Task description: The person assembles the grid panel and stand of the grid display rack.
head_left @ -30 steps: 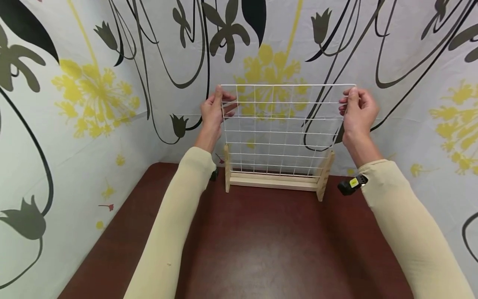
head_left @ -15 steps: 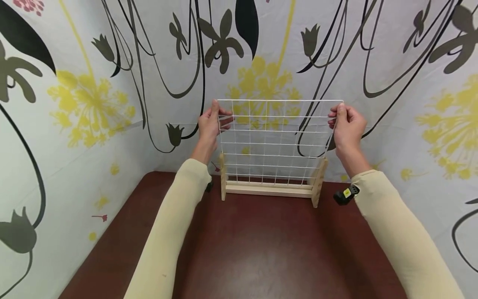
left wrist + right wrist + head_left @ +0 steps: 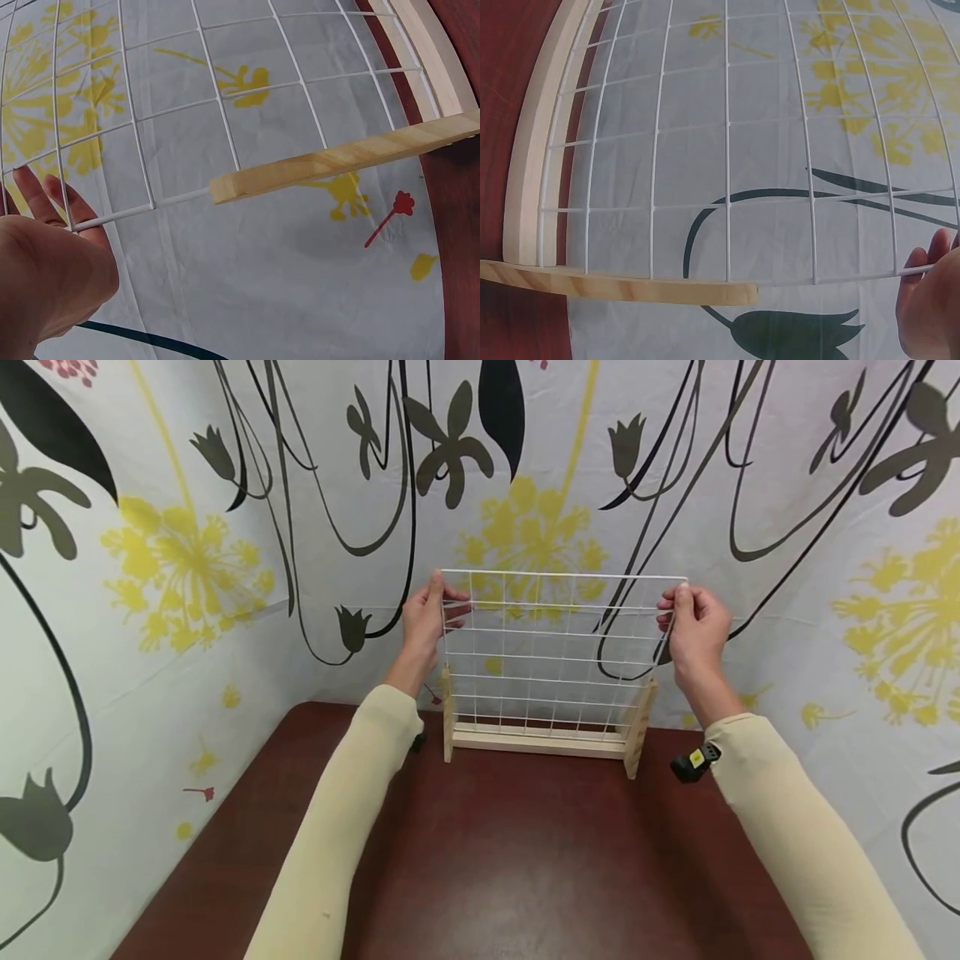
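A white wire grid panel stands upright in a pale wooden stand at the far edge of the dark red table. My left hand grips the panel's upper left edge, and my right hand grips its upper right edge. In the left wrist view the grid runs past the stand's wooden upright, with my left hand on the wire edge. The right wrist view shows the grid set in the wooden base, my right hand's fingertips at its edge.
A white cloth backdrop with black and yellow flower prints encloses the table on the left, back and right, close behind the stand. A small black device with a yellow tag hangs at my right wrist.
The grid panel has moved down between the stand's uprights, and both hands have come down with it, still holding its top corners.
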The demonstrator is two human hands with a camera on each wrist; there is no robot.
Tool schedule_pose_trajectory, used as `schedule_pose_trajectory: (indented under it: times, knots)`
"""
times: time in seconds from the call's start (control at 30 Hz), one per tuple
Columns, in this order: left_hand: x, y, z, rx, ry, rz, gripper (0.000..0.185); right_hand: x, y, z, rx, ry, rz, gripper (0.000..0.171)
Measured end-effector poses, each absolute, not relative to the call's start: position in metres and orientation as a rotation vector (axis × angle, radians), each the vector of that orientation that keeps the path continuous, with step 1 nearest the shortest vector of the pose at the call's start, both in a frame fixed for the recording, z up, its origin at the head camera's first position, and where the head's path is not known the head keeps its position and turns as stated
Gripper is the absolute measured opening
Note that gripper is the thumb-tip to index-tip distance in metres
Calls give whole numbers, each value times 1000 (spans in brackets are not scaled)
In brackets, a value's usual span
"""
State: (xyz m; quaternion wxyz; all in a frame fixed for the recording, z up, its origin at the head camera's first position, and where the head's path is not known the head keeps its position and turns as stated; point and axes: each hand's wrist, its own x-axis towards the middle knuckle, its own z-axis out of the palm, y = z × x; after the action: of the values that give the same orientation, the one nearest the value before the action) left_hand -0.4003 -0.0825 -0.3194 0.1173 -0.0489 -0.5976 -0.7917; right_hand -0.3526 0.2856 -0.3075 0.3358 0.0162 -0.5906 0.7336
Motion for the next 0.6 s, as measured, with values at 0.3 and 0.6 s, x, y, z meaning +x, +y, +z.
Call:
schedule_pose_trajectory:
  times: [0.3, 0.6]
  knots:
    - [-401, -85, -322, -149, -1738, -2346, 54, -352, 284, -313, 56, -1495, 1961, 23]
    - [-396, -80, -326, -154, -1700, -2321, 47, -353, 283, -320, 70, -1403, 2001, 19]
